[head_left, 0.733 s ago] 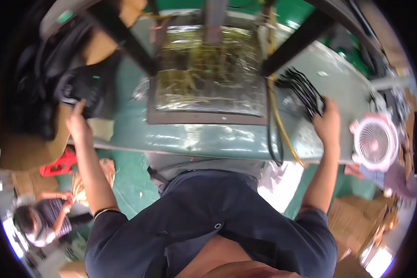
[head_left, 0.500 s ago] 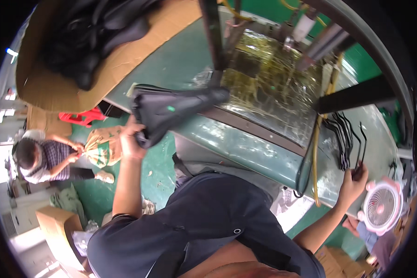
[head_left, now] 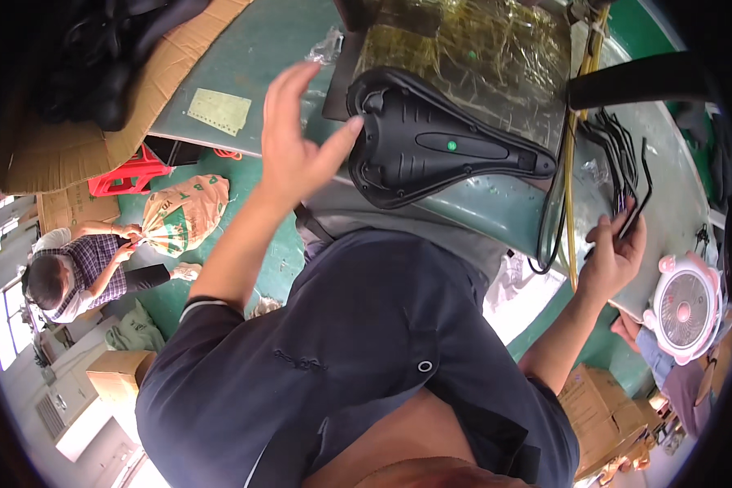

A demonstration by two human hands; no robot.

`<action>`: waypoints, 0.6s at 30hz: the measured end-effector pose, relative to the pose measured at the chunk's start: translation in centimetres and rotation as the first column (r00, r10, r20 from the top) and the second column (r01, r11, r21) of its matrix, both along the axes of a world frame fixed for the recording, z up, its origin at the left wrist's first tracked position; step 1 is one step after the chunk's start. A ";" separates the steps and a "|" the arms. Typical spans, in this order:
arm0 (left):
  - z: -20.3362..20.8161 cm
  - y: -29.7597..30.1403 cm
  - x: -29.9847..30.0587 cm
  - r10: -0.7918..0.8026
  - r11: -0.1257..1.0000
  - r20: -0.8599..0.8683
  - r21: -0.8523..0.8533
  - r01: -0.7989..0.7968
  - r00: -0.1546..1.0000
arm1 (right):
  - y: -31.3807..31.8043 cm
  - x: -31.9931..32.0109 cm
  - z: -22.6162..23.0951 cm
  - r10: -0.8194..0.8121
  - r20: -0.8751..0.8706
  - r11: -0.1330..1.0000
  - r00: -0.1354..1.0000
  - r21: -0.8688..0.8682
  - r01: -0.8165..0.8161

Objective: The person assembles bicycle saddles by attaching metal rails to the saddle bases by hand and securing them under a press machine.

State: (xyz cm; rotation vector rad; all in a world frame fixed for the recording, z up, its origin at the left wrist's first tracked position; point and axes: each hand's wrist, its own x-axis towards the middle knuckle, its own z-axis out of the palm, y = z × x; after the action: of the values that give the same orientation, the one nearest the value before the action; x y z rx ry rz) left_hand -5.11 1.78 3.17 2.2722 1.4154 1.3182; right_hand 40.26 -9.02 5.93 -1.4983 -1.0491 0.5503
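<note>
1. The left hand (head_left: pixel 295 159) is open, fingers spread and thumb apart, gripping nothing. Its thumb tip is at the wide end of the saddle (head_left: pixel 431 159); whether it presses there, I cannot tell.
2. The saddle lies to the right of the left hand, its underside seemingly up, its nose pointing toward the right hand (head_left: pixel 614 259). Part of it overlaps the wrapped block (head_left: pixel 496 61) ahead of the left hand; how firmly it rests is unclear.
3. The right hand is closed, thumb and fingers pinching a bent black rod (head_left: pixel 647 163). The other rods (head_left: pixel 614 146) lie on the bench (head_left: pixel 260 69) just ahead of that hand.
4. For a clean pick, a light pinch near the rod's end looks right; lifting it clear of its neighbours should avoid snagging, since the bends could hook together.
5. The hose (head_left: pixel 572 179) and black cord (head_left: pixel 549 232), left of the right hand, lie between it and the saddle, so carrying the rod above them seems wise.
6. The left hand would best steady the saddle by its wide rim, fingers flat, as the narrow nose could let it swivel.
</note>
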 end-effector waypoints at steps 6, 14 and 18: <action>-1.1 4.3 5.2 -0.345 0.930 0.230 -0.045 0.364 0.910 | 1.6 -8.8 0.6 0.426 -0.043 0.902 0.904 -0.063 -0.428; -1.4 2.2 7.9 -0.070 0.978 0.506 -0.137 0.160 0.860 | 3.8 -13.1 -1.8 0.437 0.402 0.879 0.805 -0.002 -0.476; -2.2 2.1 7.9 -0.016 0.978 0.591 -0.159 0.136 0.807 | 4.7 -13.8 -1.2 0.453 0.475 0.856 0.754 0.004 -0.517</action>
State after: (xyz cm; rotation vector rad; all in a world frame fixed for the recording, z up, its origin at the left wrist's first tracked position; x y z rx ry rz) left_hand 2.79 3.89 0.98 1.5658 1.1478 1.5866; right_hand 26.44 -4.30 4.74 -1.2509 -1.8506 0.4736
